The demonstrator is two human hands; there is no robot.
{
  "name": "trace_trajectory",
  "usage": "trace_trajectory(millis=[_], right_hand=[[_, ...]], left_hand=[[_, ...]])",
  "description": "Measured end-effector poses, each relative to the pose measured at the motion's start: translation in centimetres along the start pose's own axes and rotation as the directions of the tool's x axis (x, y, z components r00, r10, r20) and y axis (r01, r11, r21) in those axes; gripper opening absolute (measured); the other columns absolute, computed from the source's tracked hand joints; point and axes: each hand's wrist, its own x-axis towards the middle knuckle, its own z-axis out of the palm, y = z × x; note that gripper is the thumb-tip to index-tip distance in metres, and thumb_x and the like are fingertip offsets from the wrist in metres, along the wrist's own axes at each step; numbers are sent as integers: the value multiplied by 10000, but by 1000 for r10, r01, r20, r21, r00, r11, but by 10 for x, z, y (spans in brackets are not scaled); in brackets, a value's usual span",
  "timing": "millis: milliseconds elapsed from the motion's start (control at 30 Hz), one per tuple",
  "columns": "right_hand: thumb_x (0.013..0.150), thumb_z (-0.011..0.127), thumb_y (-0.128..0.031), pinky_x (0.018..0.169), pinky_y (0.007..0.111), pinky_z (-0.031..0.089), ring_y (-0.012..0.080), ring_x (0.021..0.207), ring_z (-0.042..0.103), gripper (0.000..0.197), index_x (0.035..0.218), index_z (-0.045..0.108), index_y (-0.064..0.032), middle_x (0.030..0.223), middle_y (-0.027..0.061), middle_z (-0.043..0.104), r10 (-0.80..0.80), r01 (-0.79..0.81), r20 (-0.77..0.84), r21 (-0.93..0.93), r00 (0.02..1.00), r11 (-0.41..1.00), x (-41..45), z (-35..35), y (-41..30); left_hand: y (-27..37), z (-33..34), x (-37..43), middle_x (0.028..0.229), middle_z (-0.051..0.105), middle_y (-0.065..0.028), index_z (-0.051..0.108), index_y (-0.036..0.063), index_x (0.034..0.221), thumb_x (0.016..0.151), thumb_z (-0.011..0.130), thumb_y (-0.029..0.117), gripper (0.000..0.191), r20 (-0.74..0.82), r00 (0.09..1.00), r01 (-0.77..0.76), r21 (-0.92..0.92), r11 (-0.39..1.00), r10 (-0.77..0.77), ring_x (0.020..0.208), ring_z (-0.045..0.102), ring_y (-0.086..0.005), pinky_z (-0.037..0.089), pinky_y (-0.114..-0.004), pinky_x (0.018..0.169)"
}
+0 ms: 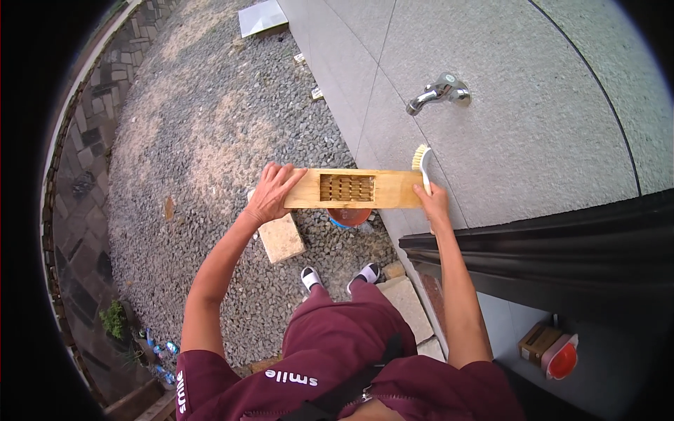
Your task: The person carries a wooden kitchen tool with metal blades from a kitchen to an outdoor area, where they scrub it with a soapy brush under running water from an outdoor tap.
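Observation:
A long pale wooden board (398, 188) is held level in front of me, above the gravel. Rows of small slots fill the rectangular recess (347, 188) at its middle. My left hand (273, 192) grips the left end, fingers over the far edge. On the right end is my right hand (435, 206), thumb on the face. That same hand also holds a dish brush (425, 166) with a white handle, its cream bristles pointing up and left. A reddish-brown basin (348, 216) with a blue edge below it stands under the board, partly hidden by it.
A chrome tap (439, 93) juts from the grey wall (526, 105) at right. A stone block (281, 238) lies on the gravel (226, 131) left of the basin. Black curtain-like material (537, 247) hangs at lower right, near a cardboard box (539, 342) and a red-and-pink container (562, 359).

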Motion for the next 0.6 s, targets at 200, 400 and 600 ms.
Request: trace_trajectory(millis=[200,400,600], right_hand=[[806,663,-181,303,201,240,15,356,317,178,813,529,-63,577,-42,446,139,-227,206,504,969,833,-44,-15,-7],[814,659,-182,297,195,260,31,342,332,195,842,500,-73,574,-34,444,169,-181,82,660,982,729,-62,12,-9],[812,659,-169,303,200,259,23,352,329,177,837,527,-53,571,-36,463,74,-44,-25,604,997,796,-52,24,-17]], left_hand=[[-26,10,49,1370,341,-74,285,178,1374,545,796,212,974,-111,976,191,38,981,-186,1257,321,-306,230,-540,1037],[-28,89,51,1366,244,-226,213,125,1385,656,552,-110,838,-293,615,480,-598,642,-732,1199,338,-411,315,-459,984],[-7,97,26,1387,252,-151,177,95,1390,748,616,182,783,424,344,66,-901,-429,-837,1243,312,-352,356,-499,935]])
